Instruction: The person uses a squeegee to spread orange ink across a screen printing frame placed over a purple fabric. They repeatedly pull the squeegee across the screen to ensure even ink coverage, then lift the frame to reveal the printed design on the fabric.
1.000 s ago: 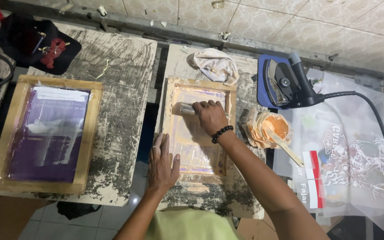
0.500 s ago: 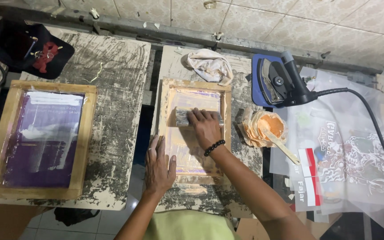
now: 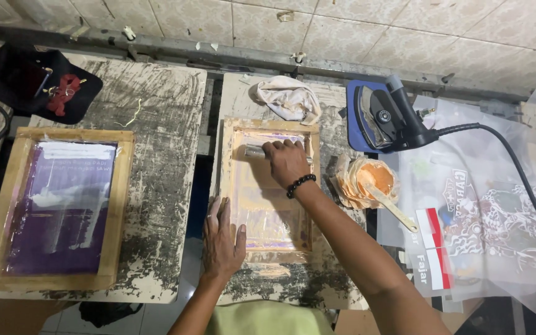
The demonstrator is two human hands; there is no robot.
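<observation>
A wooden screen-printing frame [image 3: 229,180] with orange-tinted mesh lies on the middle board. My right hand [image 3: 286,162], with a black bead bracelet at the wrist, grips a squeegee [image 3: 254,151] near the frame's far end, inside the mesh area. My left hand [image 3: 223,239] lies flat with fingers spread on the frame's near left corner, pressing on the wood. A tub of orange ink [image 3: 370,180] with a stick in it stands just right of the frame.
A second wooden frame with purple mesh [image 3: 63,205] lies on the left board. A crumpled white rag [image 3: 290,99] sits beyond the middle frame. An iron [image 3: 383,118] rests on a blue pad at the right, its cord trailing over printed transfer sheets [image 3: 491,223]. A black cap [image 3: 38,84] lies far left.
My right hand with the squeegee slid a short way toward me and is now back near the far end of the frame. My left hand has stayed on the frame's near corner.
</observation>
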